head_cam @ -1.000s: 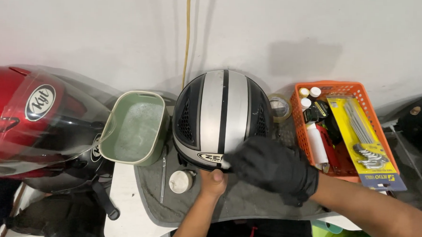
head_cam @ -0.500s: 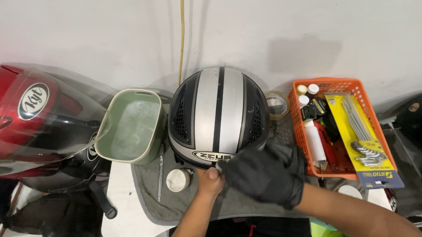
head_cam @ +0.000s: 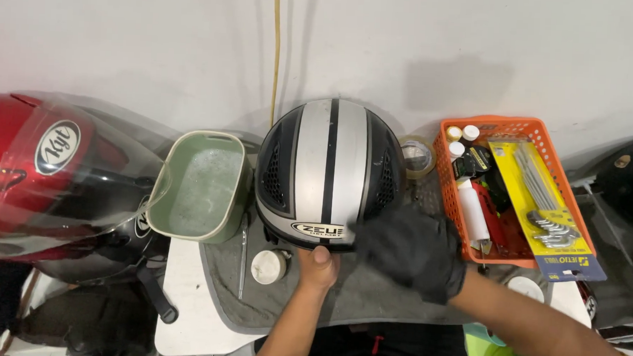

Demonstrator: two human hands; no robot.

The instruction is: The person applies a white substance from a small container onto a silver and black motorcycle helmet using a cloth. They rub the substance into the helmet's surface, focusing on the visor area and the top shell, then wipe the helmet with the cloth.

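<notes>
Left hand [head_cam: 318,265]: wearing nothing; hand and forearm are showing bare, with no sleeve, watch or ring in view.

Right hand [head_cam: 411,252]: wearing a black glove, smooth and slightly creased, covering the fingers and ending in a cuff at the wrist. Behind the cuff the forearm is showing bare, with no sleeve in view.
</notes>
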